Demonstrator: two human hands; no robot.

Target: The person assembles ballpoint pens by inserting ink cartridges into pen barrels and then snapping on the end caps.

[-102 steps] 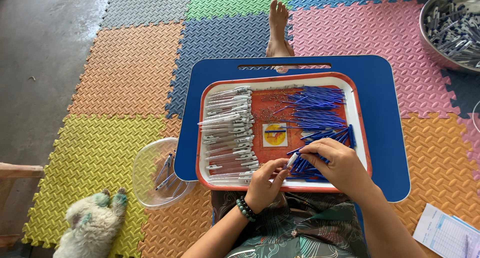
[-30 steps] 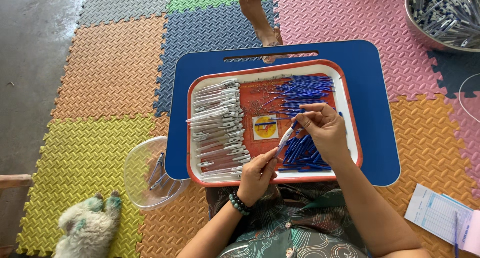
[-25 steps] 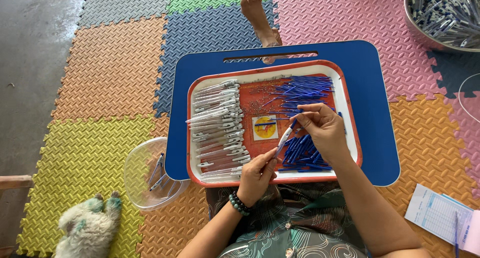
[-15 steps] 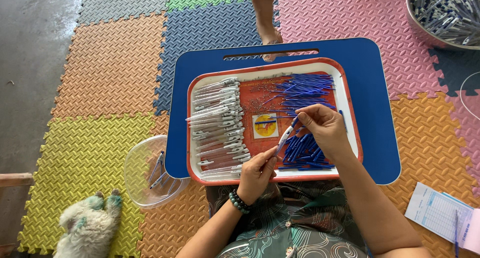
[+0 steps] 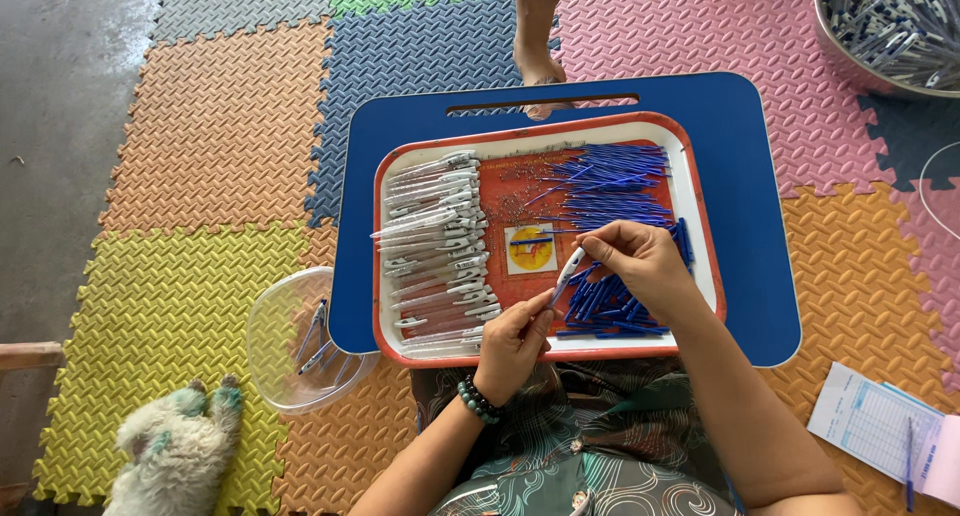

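A tray (image 5: 690, 191) sits on a lap desk (image 5: 760, 226). Pen barrels (image 5: 435, 241) lie along its left edge, refills (image 5: 610, 186) at its right; a bowl (image 5: 285, 341) lies off the desk's left corner.

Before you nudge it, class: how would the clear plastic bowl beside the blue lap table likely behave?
The clear plastic bowl looks thin and holds only a few pens, so probably light and easily slid. It overhangs the foam mat seams, so it might rock.

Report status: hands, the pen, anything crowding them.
Left hand grips white pen barrel. Right hand pinches at its tip. Both over red tray; blue refills beneath, nothing blocking.
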